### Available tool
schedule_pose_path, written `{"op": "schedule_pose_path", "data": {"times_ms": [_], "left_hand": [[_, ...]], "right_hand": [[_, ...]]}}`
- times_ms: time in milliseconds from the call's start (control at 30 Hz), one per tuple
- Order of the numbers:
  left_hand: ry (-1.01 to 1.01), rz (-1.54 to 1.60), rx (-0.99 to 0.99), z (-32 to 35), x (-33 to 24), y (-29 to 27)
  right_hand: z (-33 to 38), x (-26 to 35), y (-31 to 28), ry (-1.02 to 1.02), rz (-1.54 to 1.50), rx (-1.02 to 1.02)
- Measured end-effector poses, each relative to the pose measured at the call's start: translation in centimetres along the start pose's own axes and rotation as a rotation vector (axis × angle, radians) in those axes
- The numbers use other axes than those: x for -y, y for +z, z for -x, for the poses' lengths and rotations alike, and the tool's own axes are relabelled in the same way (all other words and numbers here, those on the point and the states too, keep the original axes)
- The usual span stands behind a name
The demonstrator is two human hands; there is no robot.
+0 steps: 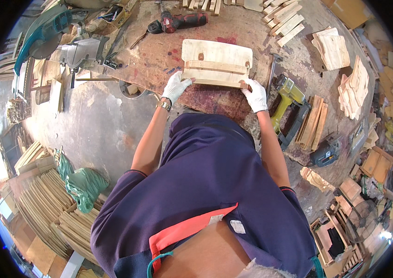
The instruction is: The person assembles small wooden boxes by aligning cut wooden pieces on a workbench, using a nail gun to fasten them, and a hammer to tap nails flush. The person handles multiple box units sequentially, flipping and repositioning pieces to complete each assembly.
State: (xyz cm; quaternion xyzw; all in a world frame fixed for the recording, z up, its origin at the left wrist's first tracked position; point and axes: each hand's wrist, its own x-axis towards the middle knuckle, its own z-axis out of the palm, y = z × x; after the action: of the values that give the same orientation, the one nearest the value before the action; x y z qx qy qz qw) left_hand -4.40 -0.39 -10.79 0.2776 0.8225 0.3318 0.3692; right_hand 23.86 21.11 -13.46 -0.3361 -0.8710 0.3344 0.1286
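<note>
A pale wooden panel assembly (217, 52) with rounded upper corners lies on the workbench in front of me. A wooden strip (219, 66) runs across it, with a dark knot near each end. My gloved left hand (176, 87) grips its near left corner, thumb along the edge. At the near right corner my gloved right hand (255, 95) is closed on the same panel. To the right of it lie a hammer (270, 76) and a yellow-green nail gun (285, 99). Beyond the panel rests a red and black cordless drill (178, 22).
Wooden strips (315, 121) and a jigsaw (327, 150) lie right of the nail gun. Cut panels are stacked (331, 48) at the far right. A mitre saw (43, 39) stands at the far left. Long boards (43, 204) and a green bag (85, 185) are at lower left.
</note>
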Motion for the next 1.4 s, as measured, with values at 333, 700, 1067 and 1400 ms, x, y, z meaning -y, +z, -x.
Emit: {"op": "schedule_pose_path", "data": {"times_ms": [333, 700, 1067, 1400], "left_hand": [[-0.044, 0.058, 0.012, 0.9, -1.6, -0.4], [0.021, 0.007, -0.025, 0.8, -1.2, -0.2], [-0.009, -0.11, -0.072, 1.1, -1.1, 0.0], [-0.037, -0.075, -0.061, 1.5, -1.9, -0.1]], "right_hand": [[0.1, 0.0, 0.0, -0.017, -0.003, -0.008], [0.1, -0.4, 0.5, -0.034, 0.011, -0.032], [4.6, -0.2, -6.7, 0.414, 0.194, -0.717], [6.0, -4.8, -5.7, 0.763, 0.211, -0.441]]}}
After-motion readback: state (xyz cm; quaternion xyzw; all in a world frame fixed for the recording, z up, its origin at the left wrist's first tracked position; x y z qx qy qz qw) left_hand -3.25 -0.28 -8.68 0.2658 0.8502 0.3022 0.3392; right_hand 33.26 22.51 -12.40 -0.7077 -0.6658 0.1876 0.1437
